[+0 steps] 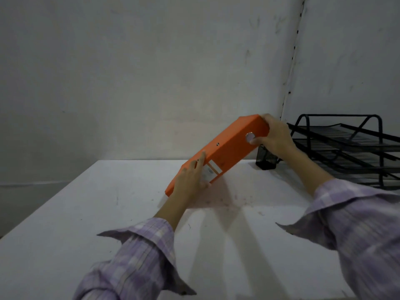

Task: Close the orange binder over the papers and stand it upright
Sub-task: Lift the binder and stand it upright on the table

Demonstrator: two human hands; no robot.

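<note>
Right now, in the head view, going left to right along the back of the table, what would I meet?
Left hand → orange binder, tilted, closed → right hand on its raised end → small black mesh cup → black wire tray rack.

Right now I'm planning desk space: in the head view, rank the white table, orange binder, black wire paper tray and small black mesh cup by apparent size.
1. White table
2. Black wire paper tray, partly cut off
3. Orange binder
4. Small black mesh cup, partly hidden

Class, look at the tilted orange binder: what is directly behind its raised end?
A small black mesh pot stands behind the orange binder, partly covered by it and the right hand. What the pot holds cannot be seen.
</note>
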